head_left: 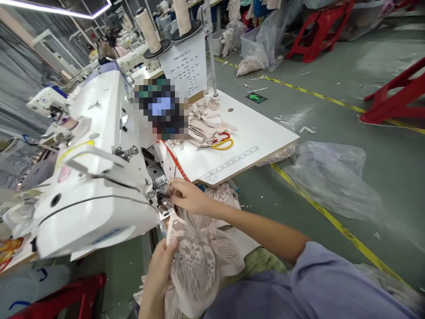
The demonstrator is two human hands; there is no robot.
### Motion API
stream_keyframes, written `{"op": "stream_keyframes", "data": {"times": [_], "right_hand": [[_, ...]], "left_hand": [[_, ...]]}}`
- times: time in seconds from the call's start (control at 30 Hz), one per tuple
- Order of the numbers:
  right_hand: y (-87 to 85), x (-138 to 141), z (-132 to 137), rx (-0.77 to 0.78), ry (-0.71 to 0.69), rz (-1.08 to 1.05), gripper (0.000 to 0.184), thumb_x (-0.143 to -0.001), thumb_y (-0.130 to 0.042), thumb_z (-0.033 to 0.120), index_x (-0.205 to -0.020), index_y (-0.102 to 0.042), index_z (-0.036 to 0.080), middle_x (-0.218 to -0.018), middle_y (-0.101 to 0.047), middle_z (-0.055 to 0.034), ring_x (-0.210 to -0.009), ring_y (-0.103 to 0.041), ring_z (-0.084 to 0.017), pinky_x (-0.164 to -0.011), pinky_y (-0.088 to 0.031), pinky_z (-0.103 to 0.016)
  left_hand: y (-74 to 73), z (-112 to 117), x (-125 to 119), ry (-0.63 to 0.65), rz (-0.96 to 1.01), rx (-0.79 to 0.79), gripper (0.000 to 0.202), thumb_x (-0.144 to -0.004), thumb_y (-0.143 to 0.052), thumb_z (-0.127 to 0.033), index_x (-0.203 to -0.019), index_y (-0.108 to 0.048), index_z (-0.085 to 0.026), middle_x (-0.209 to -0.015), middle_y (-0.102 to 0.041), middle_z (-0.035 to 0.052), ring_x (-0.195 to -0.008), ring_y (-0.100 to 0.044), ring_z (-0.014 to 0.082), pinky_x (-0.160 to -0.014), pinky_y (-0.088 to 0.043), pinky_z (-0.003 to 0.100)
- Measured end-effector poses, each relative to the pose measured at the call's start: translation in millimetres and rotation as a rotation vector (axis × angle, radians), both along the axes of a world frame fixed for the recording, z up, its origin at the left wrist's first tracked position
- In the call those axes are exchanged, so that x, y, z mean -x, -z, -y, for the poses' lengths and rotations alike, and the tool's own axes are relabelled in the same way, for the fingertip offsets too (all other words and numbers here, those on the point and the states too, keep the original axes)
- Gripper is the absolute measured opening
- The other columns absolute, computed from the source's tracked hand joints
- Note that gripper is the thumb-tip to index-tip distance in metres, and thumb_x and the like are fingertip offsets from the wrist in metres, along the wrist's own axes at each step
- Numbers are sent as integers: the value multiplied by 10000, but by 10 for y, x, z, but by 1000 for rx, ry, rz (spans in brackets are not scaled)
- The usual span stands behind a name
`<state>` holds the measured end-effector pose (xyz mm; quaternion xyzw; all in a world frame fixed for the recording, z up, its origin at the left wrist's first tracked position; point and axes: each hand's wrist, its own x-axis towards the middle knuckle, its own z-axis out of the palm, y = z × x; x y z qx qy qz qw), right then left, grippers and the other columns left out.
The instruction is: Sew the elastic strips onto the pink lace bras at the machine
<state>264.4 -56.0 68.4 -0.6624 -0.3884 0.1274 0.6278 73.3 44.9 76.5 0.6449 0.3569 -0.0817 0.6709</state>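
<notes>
A white sewing machine (96, 177) fills the left side. My right hand (186, 195) reaches to its needle area, fingers pinched on the edge of a pale pink lace piece (202, 257) at the presser foot (161, 182). My left hand (162, 266) is lower, fingers closed on the same lace and a pale strap end, holding it bunched below the machine. The lace hangs down over my lap.
The white table (245, 137) carries a heap of beige straps (202, 124), red and yellow scissors (223, 141) and a printed ruler at its edge. Thread cones (148, 31) stand behind. Clear plastic bags (332, 177), yellow floor tape and red stools (392, 102) lie to the right.
</notes>
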Motion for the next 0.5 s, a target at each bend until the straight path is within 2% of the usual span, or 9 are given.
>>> {"op": "stream_keyframes", "data": {"times": [0.07, 0.13, 0.2, 0.27, 0.3, 0.37, 0.43, 0.5], "right_hand": [[-112, 11, 222, 40, -112, -67, 161, -844, -614, 218, -728, -507, 185, -813, -504, 22, -715, -486, -122, -672, -378, -255], [-241, 26, 473, 86, -217, -141, 202, -851, -625, 255, -717, -490, 186, -752, -468, 41, -655, -442, -107, -623, -351, -247], [-323, 67, 690, 97, -284, -255, 195, -863, -626, 288, -748, -507, 186, -739, -469, 46, -643, -438, -100, -608, -352, -239], [-275, 130, 830, 74, -318, -434, 186, -875, -629, 335, -805, -543, 186, -758, -520, 38, -678, -500, -104, -626, -393, -234], [-185, 162, 871, 51, -317, -556, 186, -875, -635, 355, -842, -563, 186, -781, -560, 28, -712, -549, -112, -643, -425, -236], [120, 205, 915, -29, -205, -837, 215, -830, -690, 364, -883, -597, 178, -827, -635, -8, -771, -631, -145, -663, -493, -259], [522, 200, 957, -134, 88, -1065, 248, -724, -786, 310, -815, -617, 153, -788, -667, -35, -691, -646, -158, -610, -531, -280], [908, 147, 1047, -188, 315, -1087, 226, -715, -788, 257, -738, -589, 153, -727, -652, -19, -580, -585, -110, -538, -513, -239]], "left_hand": [[107, 218, 108, 57, 16, 368, 647, -624, -801, -589, -1052, -689, -117, -872, -738, 133, -878, -697, 319, -833, -512, 412], [252, 492, 182, 165, 80, 605, 647, -629, -817, -548, -1087, -700, -106, -897, -739, 152, -925, -698, 336, -900, -491, 442], [420, 757, 207, 270, 152, 714, 633, -685, -771, -571, -1108, -699, -106, -913, -736, 159, -944, -695, 336, -924, -476, 453], [602, 944, 188, 365, 188, 652, 682, -702, -691, -681, -1080, -702, -113, -880, -729, 147, -895, -696, 313, -887, -486, 435], [694, 990, 170, 408, 193, 577, 718, -696, -647, -741, -1049, -706, -118, -847, -723, 132, -847, -692, 292, -852, -493, 417], [862, 964, 145, 467, 184, 398, 724, -690, -596, -797, -942, -714, -129, -758, -695, 87, -725, -655, 230, -760, -492, 359], [982, 782, 178, 475, 170, 281, 592, -730, -637, -716, -785, -703, -130, -667, -646, 40, -625, -579, 166, -665, -451, 289], [1039, 491, 291, 433, 154, 137, 487, -744, -684, -619, -657, -666, -140, -589, -587, 4, -561, -497, 136, -577, -379, 247]]}}
